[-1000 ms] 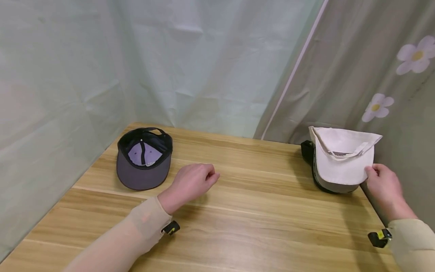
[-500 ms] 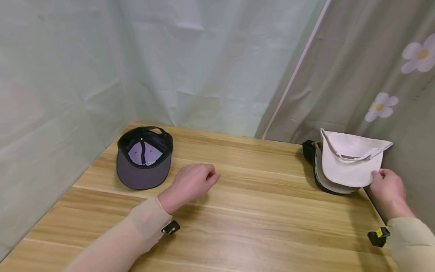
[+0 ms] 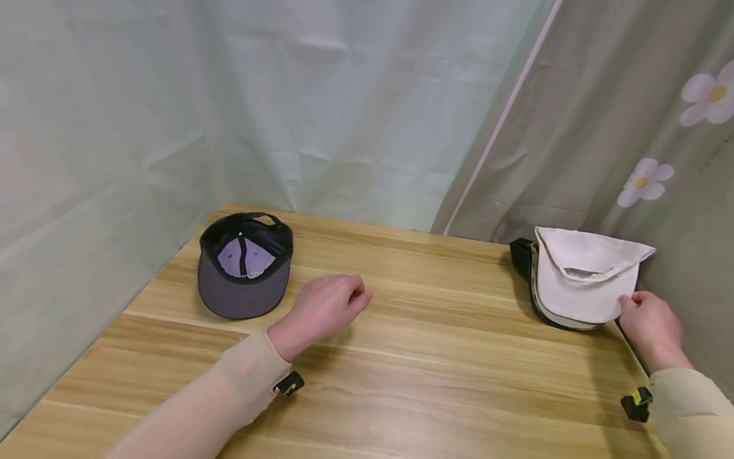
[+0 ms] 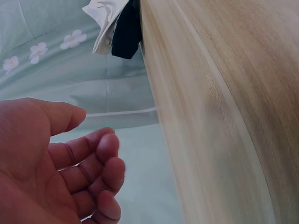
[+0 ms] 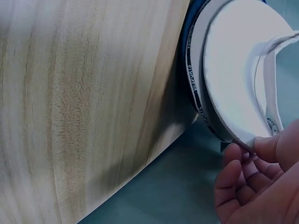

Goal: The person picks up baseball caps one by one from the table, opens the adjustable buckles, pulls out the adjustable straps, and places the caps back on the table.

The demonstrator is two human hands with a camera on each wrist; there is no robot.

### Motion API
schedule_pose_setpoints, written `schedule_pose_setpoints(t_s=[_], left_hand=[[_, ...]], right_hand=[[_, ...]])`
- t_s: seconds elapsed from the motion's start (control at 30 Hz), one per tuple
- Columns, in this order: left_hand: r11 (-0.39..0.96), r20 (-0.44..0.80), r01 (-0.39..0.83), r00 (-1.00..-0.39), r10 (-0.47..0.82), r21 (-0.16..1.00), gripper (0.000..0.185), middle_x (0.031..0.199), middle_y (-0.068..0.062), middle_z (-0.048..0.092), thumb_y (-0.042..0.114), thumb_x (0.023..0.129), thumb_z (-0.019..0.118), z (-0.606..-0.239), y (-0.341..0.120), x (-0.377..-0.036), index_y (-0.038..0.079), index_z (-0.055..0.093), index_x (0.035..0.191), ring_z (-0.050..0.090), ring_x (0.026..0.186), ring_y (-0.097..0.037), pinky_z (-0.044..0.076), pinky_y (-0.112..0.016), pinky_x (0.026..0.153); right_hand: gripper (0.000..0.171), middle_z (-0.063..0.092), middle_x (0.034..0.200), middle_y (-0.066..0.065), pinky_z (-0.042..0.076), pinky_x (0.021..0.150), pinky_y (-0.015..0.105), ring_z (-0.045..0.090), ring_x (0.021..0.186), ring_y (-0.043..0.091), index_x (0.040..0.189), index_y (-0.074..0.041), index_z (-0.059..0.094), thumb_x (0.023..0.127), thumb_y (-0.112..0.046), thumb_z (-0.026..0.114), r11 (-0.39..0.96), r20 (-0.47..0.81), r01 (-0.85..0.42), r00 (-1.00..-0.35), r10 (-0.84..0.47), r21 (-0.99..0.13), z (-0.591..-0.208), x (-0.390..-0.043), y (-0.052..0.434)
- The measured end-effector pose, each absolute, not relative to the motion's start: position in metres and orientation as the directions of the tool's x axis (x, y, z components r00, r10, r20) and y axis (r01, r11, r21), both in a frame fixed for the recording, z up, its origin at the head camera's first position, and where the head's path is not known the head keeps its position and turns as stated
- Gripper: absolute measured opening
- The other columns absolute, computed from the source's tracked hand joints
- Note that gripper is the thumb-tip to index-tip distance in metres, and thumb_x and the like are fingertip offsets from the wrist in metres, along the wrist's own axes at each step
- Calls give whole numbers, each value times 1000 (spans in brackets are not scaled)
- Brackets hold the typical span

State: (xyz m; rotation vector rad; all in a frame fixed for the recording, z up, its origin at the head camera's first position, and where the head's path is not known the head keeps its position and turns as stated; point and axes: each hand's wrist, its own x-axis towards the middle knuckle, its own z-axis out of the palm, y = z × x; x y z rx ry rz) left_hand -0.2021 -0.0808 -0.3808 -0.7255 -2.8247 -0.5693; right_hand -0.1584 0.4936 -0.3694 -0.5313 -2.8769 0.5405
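At the right edge of the frame we see the right hand (image 3: 650, 325) pinching the brim of a white cap (image 3: 579, 280), thumb on top and fingers curled beneath. That cap lies upside down on a stack of caps (image 3: 536, 299) at the right end of the wooden table (image 3: 436, 370). Near the middle, the left hand (image 3: 323, 309) rests on the table with fingers loosely curled, holding nothing. A dark cap (image 3: 243, 271) lies upside down at centre left.

Makeshift recording booth: curtains (image 3: 367, 108) enclosing wooden table (image 3: 436, 376).
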Motion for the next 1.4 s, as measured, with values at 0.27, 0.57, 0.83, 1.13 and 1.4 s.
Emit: schedule_pose_setpoints(t_s=[0.27, 0.57, 0.83, 1.13, 1.4], left_hand=[[824, 290, 508, -851, 437, 251, 38, 124, -12, 76, 34, 107, 75, -382, -87, -201, 6, 75, 133, 72, 112, -33, 58, -51, 94], [837, 363, 520, -823, 437, 169, 55, 150, -22, 64, 36, 107, 75, -387, -100, -207, 1, 64, 148, 60, 138, -44, 48, -64, 111], [876, 384, 475, -827, 410, 86, 63, 161, -24, 54, 44, 108, 72, -391, -116, -211, 3, 59, 154, 49, 151, -47, 39, -64, 120], [898, 395, 440, -829, 395, 25, 69, 164, -27, 49, 48, 108, 71, -393, -131, -220, 2, 56, 157, 42, 155, -48, 31, -64, 125], [919, 369, 393, -854, 367, -3, 70, 166, -27, 47, 49, 108, 69, -390, -144, -222, 2, 54, 159, 36, 158, -50, 26, -65, 127]], right_hand=[[55, 52, 138, 45, 44, 75, 69, 54, 115, 67, 144, 14, 48, 107, -25, 37, 850, 39, 415, -892, 450, -324, -367, -155, 484], [59, 44, 144, 46, 41, 82, 78, 45, 125, 69, 156, 7, 42, 103, -16, 33, 824, 73, 452, -861, 503, -340, -362, -152, 467], [68, 36, 153, 47, 39, 84, 84, 34, 134, 74, 165, 8, 32, 102, -16, 39, 863, 151, 368, -886, 439, -346, -358, -152, 450], [64, 41, 156, 42, 34, 103, 81, 37, 140, 67, 159, 10, 39, 112, -30, 54, 950, 333, 150, -912, 240, -272, -367, -161, 414], [70, 41, 158, 41, 23, 118, 78, 32, 149, 63, 157, 12, 40, 112, -36, 64, 989, 441, -35, -897, 34, -147, -373, -167, 378]])
